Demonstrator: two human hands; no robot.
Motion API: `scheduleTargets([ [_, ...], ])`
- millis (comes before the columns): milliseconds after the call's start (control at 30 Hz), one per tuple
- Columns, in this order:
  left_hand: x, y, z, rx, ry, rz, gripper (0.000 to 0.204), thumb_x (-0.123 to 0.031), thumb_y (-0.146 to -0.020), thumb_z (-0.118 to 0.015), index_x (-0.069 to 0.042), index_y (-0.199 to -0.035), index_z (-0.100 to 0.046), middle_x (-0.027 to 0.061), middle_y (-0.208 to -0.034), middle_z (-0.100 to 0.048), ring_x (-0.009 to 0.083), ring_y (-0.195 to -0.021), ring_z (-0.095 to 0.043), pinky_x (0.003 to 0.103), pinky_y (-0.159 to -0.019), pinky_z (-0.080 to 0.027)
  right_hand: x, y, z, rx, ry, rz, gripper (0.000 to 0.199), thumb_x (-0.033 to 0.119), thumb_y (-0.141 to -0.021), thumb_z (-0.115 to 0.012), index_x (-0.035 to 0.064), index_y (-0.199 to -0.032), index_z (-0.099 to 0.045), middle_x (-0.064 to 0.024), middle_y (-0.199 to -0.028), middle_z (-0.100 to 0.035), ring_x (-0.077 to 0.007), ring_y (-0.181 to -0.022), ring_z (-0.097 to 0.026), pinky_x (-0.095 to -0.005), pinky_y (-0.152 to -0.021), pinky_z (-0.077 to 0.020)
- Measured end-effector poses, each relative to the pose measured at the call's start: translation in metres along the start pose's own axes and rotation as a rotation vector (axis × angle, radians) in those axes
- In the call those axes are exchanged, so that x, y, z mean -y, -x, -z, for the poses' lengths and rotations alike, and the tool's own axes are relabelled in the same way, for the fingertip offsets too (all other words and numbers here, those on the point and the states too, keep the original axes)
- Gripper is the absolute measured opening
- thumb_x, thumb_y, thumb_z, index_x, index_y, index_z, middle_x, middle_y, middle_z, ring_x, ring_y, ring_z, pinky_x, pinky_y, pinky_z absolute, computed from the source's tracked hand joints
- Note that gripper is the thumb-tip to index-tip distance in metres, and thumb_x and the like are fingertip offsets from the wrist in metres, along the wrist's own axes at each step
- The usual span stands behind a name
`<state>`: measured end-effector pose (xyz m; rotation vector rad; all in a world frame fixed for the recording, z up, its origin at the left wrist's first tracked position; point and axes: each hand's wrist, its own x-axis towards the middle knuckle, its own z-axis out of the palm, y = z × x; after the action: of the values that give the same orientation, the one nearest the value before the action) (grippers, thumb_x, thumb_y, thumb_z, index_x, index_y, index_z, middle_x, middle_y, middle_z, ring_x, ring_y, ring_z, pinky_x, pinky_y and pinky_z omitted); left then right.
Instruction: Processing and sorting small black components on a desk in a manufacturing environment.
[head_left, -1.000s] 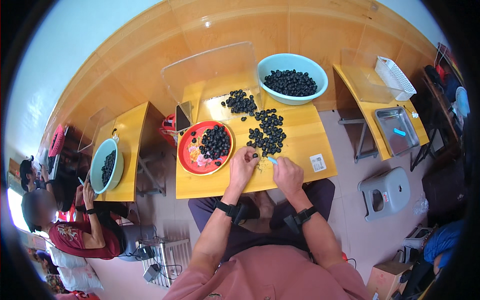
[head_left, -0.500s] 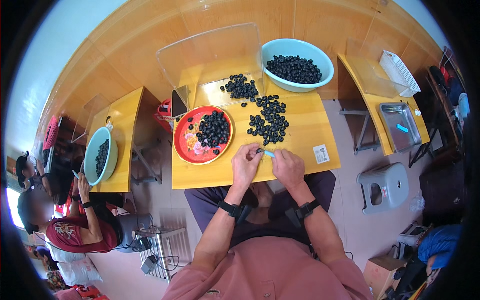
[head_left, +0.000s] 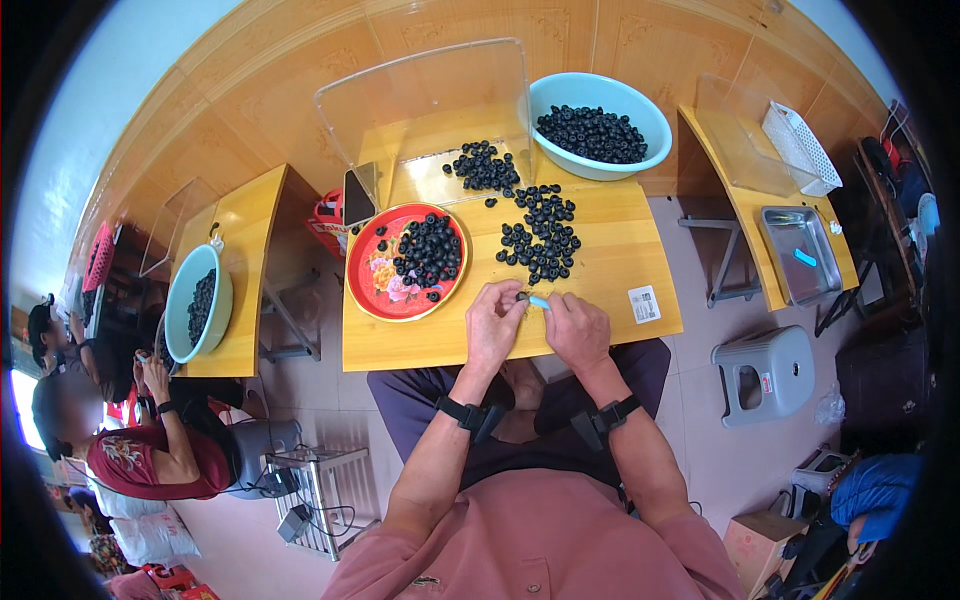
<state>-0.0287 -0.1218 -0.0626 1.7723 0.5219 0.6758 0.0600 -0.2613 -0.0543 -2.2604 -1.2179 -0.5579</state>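
Yellow wood-grain table (head_left: 620, 245), two hands close together at its near edge, one small dark round piece (head_left: 521, 296) between them.
A clear, glossy panel (head_left: 420, 105) stands toward the far left corner; a smooth, pale-blue round basin (head_left: 590, 92), heaped with dark glossy pieces, sits at the far right corner. By the left edge lies a shiny red round tray (head_left: 362, 268), gold-rimmed and flower-printed, partly filled with the same pieces. Loose round pieces (head_left: 542, 235) spread from the panel to mid-table. The left hand (head_left: 492, 325) pinches the single piece; the right hand (head_left: 578, 328) grips a slim blue tool (head_left: 539, 302) pointed at it, its tip too small to make out. A flat white label (head_left: 644, 304) lies near the right edge.
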Motion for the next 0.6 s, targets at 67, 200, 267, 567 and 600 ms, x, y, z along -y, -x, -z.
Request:
scheduleTargets([
  [67, 0.001, 0.001, -0.001, 0.003, 0.088, 0.048, 0.031, 0.006, -0.089, -0.077, 0.001, -0.118, -0.068, 0.0043, -0.101, -0.068, 0.0107, -0.09, -0.067, 0.026, -0.083, -0.057, 0.0, -0.001, 0.001, 0.018, -0.007, -0.002, 0.014, 0.018, -0.091, -0.068, 0.0102, -0.083, -0.06, -0.0079, -0.072, -0.057, -0.0271, -0.065, -0.066, -0.0413, -0.056, -0.053],
  [200, 0.014, 0.002, -0.001, -0.008, 0.238, 0.054, 0.031, 0.006, -0.09, -0.077, 0.0, -0.119, -0.067, 0.0022, -0.101, -0.067, 0.0093, -0.09, -0.065, 0.025, -0.081, -0.056, -0.002, -0.002, -0.006, 0.046, 0.034, -0.11, 0.015, 0.019, -0.093, -0.067, 0.0102, -0.083, -0.059, -0.0082, -0.072, -0.058, -0.0283, -0.066, -0.067, -0.0423, -0.057, -0.054],
  [267, 0.016, 0.002, 0.0, -0.03, 0.245, 0.056, 0.034, 0.006, -0.09, -0.077, -0.002, -0.121, -0.067, 0.0015, -0.101, -0.067, 0.0084, -0.089, -0.064, 0.024, -0.081, -0.055, -0.002, -0.003, -0.005, 0.053, 0.033, -0.101, 0.016, 0.02, -0.094, -0.066, 0.0104, -0.084, -0.059, -0.0084, -0.073, -0.06, -0.0295, -0.067, -0.068, -0.0436, -0.057, -0.0545],
  [567, 0.001, 0.003, 0.006, -0.063, 0.061, -0.074, 0.016, 0.003, -0.089, -0.078, 0.001, -0.105, -0.076, 0.0073, -0.095, -0.065, 0.0138, -0.084, -0.066, 0.026, -0.075, -0.055, -0.001, 0.002, -0.006, 0.005, 0.016, -0.118, 0.014, 0.021, -0.094, -0.066, 0.0102, -0.086, -0.06, -0.0086, -0.074, -0.061, -0.0307, -0.066, -0.067, -0.0443, -0.058, -0.0539],
  [600, 0.001, 0.003, 0.006, -0.071, 0.056, -0.081, 0.016, 0.003, -0.089, -0.078, 0.001, -0.105, -0.076, 0.0073, -0.095, -0.065, 0.0138, -0.084, -0.066, 0.026, -0.075, -0.055, -0.003, 0.003, -0.006, -0.002, 0.01, -0.111, 0.014, 0.021, -0.094, -0.066, 0.0102, -0.086, -0.06, -0.0086, -0.074, -0.061, -0.0307, -0.066, -0.067, -0.0443, -0.058, -0.0539],
])
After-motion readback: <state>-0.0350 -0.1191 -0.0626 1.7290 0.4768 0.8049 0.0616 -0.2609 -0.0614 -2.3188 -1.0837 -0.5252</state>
